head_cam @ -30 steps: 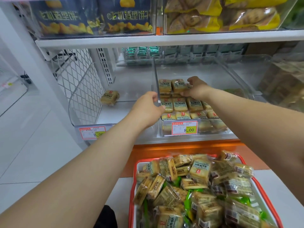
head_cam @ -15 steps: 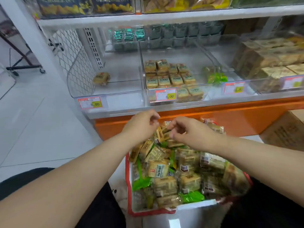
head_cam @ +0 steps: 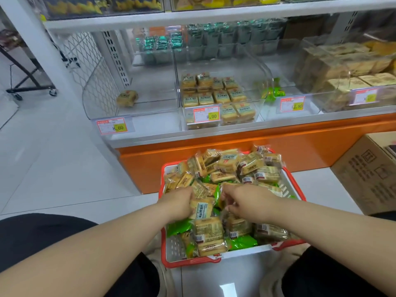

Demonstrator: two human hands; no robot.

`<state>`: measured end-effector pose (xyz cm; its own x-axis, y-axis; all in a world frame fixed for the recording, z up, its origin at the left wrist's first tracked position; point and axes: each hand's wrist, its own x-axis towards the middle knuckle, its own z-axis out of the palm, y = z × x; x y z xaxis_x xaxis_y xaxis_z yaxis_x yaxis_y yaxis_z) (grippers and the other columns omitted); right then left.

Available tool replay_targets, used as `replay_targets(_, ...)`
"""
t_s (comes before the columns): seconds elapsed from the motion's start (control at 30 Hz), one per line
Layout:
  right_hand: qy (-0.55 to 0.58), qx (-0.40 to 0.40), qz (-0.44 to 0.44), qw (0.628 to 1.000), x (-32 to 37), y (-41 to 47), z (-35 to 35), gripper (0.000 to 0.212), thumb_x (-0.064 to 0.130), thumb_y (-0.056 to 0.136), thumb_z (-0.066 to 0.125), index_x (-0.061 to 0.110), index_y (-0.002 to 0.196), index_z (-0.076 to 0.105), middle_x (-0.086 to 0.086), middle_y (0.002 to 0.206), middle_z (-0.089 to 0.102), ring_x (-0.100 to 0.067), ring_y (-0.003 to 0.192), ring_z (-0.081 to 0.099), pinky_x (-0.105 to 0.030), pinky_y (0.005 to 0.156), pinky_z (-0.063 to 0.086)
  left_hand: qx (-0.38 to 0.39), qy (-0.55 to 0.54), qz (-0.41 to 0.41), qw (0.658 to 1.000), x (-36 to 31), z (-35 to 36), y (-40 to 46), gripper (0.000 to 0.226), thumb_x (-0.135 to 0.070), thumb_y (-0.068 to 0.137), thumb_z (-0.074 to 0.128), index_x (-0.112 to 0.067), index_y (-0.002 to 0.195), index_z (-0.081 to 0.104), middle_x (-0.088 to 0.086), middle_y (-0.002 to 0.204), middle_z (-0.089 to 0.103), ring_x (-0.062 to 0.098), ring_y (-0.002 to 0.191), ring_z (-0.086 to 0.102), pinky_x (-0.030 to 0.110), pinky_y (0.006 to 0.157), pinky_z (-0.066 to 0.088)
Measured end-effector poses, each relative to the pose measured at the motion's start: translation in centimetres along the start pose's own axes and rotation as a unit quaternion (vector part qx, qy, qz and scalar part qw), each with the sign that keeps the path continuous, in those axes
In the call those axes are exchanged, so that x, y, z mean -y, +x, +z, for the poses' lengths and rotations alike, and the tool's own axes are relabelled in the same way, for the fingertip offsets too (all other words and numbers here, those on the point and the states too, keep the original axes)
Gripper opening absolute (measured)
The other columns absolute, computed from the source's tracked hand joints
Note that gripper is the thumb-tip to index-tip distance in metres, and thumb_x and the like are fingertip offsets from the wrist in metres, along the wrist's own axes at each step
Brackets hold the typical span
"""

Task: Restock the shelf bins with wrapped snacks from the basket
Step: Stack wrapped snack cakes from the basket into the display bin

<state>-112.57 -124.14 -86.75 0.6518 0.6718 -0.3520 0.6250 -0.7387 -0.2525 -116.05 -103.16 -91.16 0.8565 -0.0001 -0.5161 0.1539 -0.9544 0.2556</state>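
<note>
A red-rimmed white basket (head_cam: 214, 260) stands on the floor in front of me, heaped with several yellow and green wrapped snacks. My left hand (head_cam: 179, 203) grips a yellow wrapped snack (head_cam: 201, 207) in the middle of the heap. My right hand (head_cam: 242, 202) reaches into the pile beside it with curled fingers; what they hold is hidden. On the shelf above, the middle clear bin (head_cam: 260, 103) holds rows of the same yellow snacks. The left clear bin (head_cam: 150, 108) holds one lone yellow snack (head_cam: 127, 97).
A bin with green snacks (head_cam: 273, 93) stands right of the middle bin, and a full bin of tan packs (head_cam: 334, 82) beyond it. A cardboard box (head_cam: 368, 174) sits on the floor at right. The orange shelf base (head_cam: 150, 163) rises behind the basket. A trolley frame (head_cam: 27, 82) stands far left.
Both hands came down from the shelf bins into the basket. The left hand has taken hold of a yellow snack; the right hand has dug into the pile.
</note>
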Motion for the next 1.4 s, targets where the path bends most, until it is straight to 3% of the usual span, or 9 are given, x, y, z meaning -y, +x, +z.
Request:
replay_targets(0.1, -0.065, -0.024, -0.033, 0.997, -0.1, -0.1, -0.3, 0.020, 0.028, 0.097, 0.050, 0.018, 0.114, 0.051, -0.002, 0.104, 0.064, -0.021, 0.086, 0.060, -0.033, 0.067, 0.051, -0.010, -0.086, -0.009, 0.996, -0.4, 0.1, 0.3, 0.026, -0.022, 0.091, 0.065, -0.028, 0.108, 0.045, -0.005, 0.098, 0.056, 0.013, 0.070, 0.056, 0.028, 0.055, 0.045)
replay_targets(0.23, -0.075, -0.050, -0.060, 0.994, 0.0, -0.1, -1.1, 0.042, 0.034, 0.095, 0.055, 0.020, 0.132, 0.041, -0.001, 0.130, 0.049, -0.021, 0.099, 0.058, -0.028, 0.067, 0.042, -0.046, -0.240, 0.008, 0.970, -1.6, -2.1, 0.8, 0.028, -0.012, 0.090, 0.061, -0.018, 0.114, 0.048, -0.001, 0.091, 0.065, 0.019, 0.075, 0.065, 0.038, 0.073, 0.057)
replay_targets(0.37, -0.019, -0.057, -0.074, 0.995, 0.0, 0.3, -1.7, 0.073, 0.041, 0.089, 0.064, 0.024, 0.147, 0.023, 0.001, 0.145, 0.035, -0.015, 0.107, 0.054, -0.027, 0.078, 0.047, -0.119, -0.306, 0.016, 0.945, -2.6, -5.1, 0.8, 0.021, -0.010, 0.094, 0.057, -0.019, 0.111, 0.048, 0.006, 0.096, 0.072, -0.003, 0.046, 0.055, 0.018, 0.045, 0.041)
replay_targets(0.57, -0.039, -0.009, -0.053, 0.998, -1.0, 1.5, -0.7, 0.079, 0.037, 0.086, 0.068, 0.022, 0.148, 0.021, -0.003, 0.142, 0.046, -0.020, 0.117, 0.054, -0.034, 0.089, 0.051, 0.122, -0.087, 0.056, 0.987, -2.7, -3.1, 0.5, 0.054, -0.047, 0.091, 0.063, -0.020, 0.133, 0.046, 0.000, 0.127, 0.057, 0.012, 0.096, 0.057, 0.025, 0.083, 0.049)
replay_targets(0.77, -0.168, 0.029, -0.101, 0.980, -1.7, 1.9, 2.0, 0.068, 0.037, 0.088, 0.062, 0.020, 0.144, 0.030, -0.003, 0.142, 0.040, -0.024, 0.125, 0.035, -0.039, 0.106, 0.031, 0.096, -0.009, 0.107, 0.990, -3.5, 1.0, 0.5, 0.099, -0.046, 0.076, 0.079, -0.021, 0.151, 0.020, 0.001, 0.148, 0.026, 0.023, 0.133, 0.038, 0.039, 0.111, 0.037)
replay_targets(1.03, 0.048, -0.082, -0.031, 0.995, -1.7, 2.6, -0.4, 0.037, 0.039, 0.096, 0.053, 0.026, 0.131, 0.051, 0.007, 0.123, 0.056, -0.013, 0.111, 0.050, -0.038, 0.107, 0.037, -0.007, -0.119, 0.097, 0.988, -3.8, -2.4, 0.5, 0.051, -0.030, 0.083, 0.075, -0.027, 0.125, 0.046, -0.011, 0.104, 0.057, 0.011, 0.088, 0.058, 0.028, 0.071, 0.049)
replay_targets(1.17, 0.257, -0.174, 0.031, 0.950, -1.2, 2.6, -3.6, 0.041, 0.039, 0.095, 0.056, 0.022, 0.130, 0.042, 0.012, 0.106, 0.057, -0.002, 0.073, 0.058, -0.021, 0.059, 0.049, -0.090, -0.208, 0.098, 0.969, -4.0, -6.3, 0.6, 0.038, -0.030, 0.084, 0.074, -0.028, 0.118, 0.059, -0.006, 0.102, 0.064, 0.013, 0.086, 0.063, 0.034, 0.079, 0.055)
replay_targets(1.3, 0.293, -0.243, 0.038, 0.924, -0.5, 1.9, -6.7, 0.076, 0.052, 0.077, 0.073, 0.023, 0.134, 0.032, 0.015, 0.115, 0.050, -0.003, 0.085, 0.060, -0.030, 0.074, 0.053, -0.116, -0.407, 0.090, 0.902, -5.2, -10.9, 0.0, 0.044, -0.023, 0.080, 0.079, -0.015, 0.120, 0.062, 0.003, 0.101, 0.072, 0.020, 0.091, 0.069, 0.034, 0.080, 0.057)
replay_targets(1.4, 0.252, -0.277, 0.033, 0.926, 0.0, 1.7, -8.4, 0.084, 0.052, 0.073, 0.076, 0.025, 0.135, 0.027, 0.007, 0.124, 0.054, -0.013, 0.098, 0.062, -0.039, 0.082, 0.054, -0.123, -0.476, 0.102, 0.865, -6.5, -13.8, 0.1, 0.038, -0.016, 0.081, 0.079, -0.011, 0.112, 0.058, 0.001, 0.085, 0.072, 0.014, 0.072, 0.070, 0.027, 0.061, 0.055)
